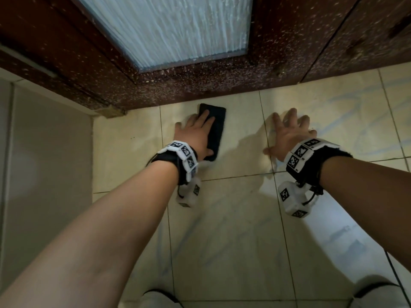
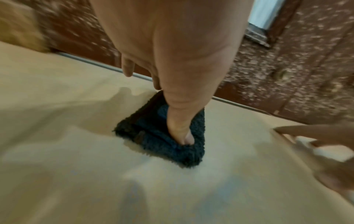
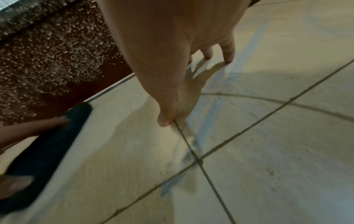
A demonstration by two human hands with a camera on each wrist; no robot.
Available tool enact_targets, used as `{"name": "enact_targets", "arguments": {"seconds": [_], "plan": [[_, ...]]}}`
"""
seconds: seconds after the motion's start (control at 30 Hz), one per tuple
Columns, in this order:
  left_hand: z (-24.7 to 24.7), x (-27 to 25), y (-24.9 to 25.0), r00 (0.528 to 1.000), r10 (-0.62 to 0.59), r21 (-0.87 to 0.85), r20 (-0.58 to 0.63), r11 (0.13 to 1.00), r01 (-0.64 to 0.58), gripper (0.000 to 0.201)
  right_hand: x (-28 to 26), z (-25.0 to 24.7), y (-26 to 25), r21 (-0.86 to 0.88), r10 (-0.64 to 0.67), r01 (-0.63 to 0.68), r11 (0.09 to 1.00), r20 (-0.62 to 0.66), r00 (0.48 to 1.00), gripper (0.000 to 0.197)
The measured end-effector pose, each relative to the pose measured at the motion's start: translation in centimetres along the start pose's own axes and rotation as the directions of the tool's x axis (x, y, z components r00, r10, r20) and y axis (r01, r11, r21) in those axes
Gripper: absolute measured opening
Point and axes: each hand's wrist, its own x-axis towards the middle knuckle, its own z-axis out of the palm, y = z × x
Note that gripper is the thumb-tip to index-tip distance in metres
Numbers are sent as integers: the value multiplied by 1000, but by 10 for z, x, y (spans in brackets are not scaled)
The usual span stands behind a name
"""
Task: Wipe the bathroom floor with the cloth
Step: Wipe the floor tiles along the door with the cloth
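A dark folded cloth [image 1: 216, 127] lies flat on the cream tiled floor [image 1: 233, 230], close to the foot of the door. My left hand [image 1: 195, 132] presses down on the cloth with straight fingers; in the left wrist view the thumb [image 2: 182, 128] pushes into the cloth [image 2: 153, 130]. My right hand [image 1: 289, 132] is spread flat on the bare tile to the right, fingers apart, holding nothing. The right wrist view shows its thumb [image 3: 166, 115] on a grout line, with the cloth [image 3: 47, 145] at the lower left.
A dark brown speckled door [image 1: 200, 85] with a frosted glass panel [image 1: 169, 27] stands straight ahead. A pale wall or cabinet face [image 1: 44, 163] borders the floor on the left. Knees in light clothing [image 1: 160, 298] show at the bottom edge.
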Motion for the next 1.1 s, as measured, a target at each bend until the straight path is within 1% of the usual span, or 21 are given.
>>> {"name": "enact_targets", "arguments": {"seconds": [0.1,0.2,0.27,0.33,0.47,0.7,0.87,1.1], "plan": [[8,-15,-43,992,-124,-21,27,992,124,107,0,-1,-2,14,5,-6,1000,15,1000,108],[17,-33,-77,972,-221,-62,74,972,226,107,0,0,-4,13,11,-11,1000,4,1000,105],[24,-43,-89,959,-261,-76,106,960,270,106,-1,-1,-4,7,9,-10,1000,8,1000,106],[31,-51,-96,955,-277,-74,108,956,285,105,0,-1,-3,15,12,-13,1000,21,1000,105],[49,-65,-100,970,-241,-34,43,970,242,103,3,-4,-3,22,16,-17,1000,62,998,108],[60,-75,-92,983,-184,-67,-16,981,182,102,2,-6,-3,6,13,-14,1000,73,997,110],[55,-72,-58,994,-107,-48,-33,993,106,103,0,-6,-3,24,17,-19,1000,82,997,110],[39,-55,-4,997,-39,-36,-71,999,37,102,2,-3,-3,32,16,-17,999,40,999,111]]}}
